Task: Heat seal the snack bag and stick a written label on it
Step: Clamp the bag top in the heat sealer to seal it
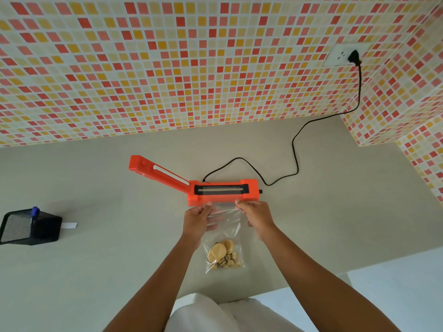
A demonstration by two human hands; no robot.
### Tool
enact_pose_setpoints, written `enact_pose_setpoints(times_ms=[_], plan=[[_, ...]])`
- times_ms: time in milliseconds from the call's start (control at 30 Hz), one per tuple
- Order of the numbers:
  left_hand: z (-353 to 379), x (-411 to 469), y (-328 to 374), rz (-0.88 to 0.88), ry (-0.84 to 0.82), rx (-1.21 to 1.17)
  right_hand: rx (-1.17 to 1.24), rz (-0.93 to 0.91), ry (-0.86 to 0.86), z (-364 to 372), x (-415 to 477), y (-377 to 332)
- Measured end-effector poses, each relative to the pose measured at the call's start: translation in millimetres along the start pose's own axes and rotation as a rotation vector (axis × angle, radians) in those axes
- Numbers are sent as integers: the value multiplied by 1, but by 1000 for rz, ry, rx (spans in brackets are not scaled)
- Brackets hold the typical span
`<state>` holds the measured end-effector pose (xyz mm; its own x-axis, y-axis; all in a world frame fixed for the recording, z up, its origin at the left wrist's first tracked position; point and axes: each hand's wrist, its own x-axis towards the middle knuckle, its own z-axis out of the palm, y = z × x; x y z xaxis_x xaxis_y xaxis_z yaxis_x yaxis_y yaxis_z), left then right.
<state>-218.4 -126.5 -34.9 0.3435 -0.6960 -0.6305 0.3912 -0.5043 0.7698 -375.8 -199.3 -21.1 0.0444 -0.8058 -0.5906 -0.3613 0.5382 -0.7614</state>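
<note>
Hands, left (197, 218) and right (255, 215), pinch snack bag (224, 238) mouth; recommend laying it flat, wrinkle-free across open sealer (221, 191) strip.

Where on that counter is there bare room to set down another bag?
Bare counter lies between the black mesh pen holder and the left hand, and to the right of the right hand, below the black power cord. It is crowded in the middle, where both hands hold the snack bag at the orange heat sealer.
</note>
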Motion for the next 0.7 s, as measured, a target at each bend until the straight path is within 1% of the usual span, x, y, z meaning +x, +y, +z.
enact_pose_setpoints(times_ms=[200,333,433,500,600,700], plan=[[-1,4,-2,-19,22,15,-19,1,28,-2,5,2],[0,3,-1,-25,25,10,-138,-89,104,0,4,-5],[1,2,0,-21,26,17,-216,-251,198,2,3,-20],[1,1,1,-21,24,23,-257,-409,189,7,-1,-41],[2,0,1,-19,19,33,-366,-679,89,21,-7,-76],[2,1,1,-20,23,49,-417,-899,-94,42,-17,-111]])
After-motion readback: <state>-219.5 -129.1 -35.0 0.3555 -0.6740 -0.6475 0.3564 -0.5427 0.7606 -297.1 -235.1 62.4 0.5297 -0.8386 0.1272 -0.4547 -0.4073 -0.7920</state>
